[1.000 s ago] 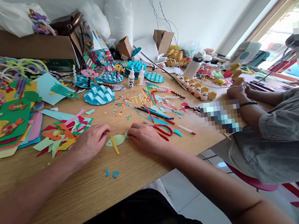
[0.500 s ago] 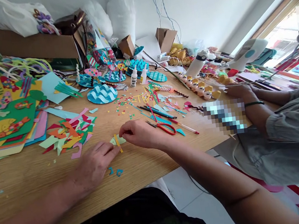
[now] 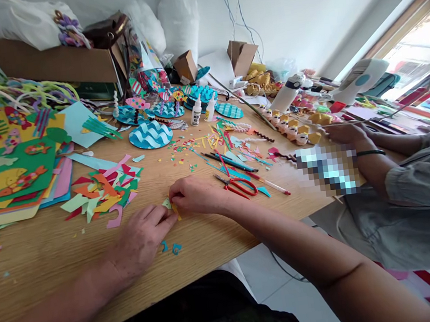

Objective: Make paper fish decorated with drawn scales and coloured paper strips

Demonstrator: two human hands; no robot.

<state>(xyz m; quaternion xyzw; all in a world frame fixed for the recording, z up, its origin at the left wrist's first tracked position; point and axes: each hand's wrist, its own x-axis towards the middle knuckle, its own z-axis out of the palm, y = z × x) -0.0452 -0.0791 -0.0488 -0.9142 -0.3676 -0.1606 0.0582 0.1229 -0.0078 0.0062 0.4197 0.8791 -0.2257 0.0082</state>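
Note:
A small pale green paper fish lies on the table with a thin yellow strip across it, both partly hidden by my fingers. My left hand rests on the table, its fingertips together on the strip and the fish's lower edge. From the right, my right hand pinches at the strip's upper end, covering most of the fish. Blue paper scraps lie just below my hands. Red-handled scissors lie partly open to the right.
Colored paper scraps and stacked sheets lie left. Glue bottles, wavy blue discs and pencils lie beyond my hands. At the right, another person's hands work near a row of small figures.
My right hand has moved slightly left over the fish and onto the strip's upper end, hiding more of the fish. The whole view has shifted a little.

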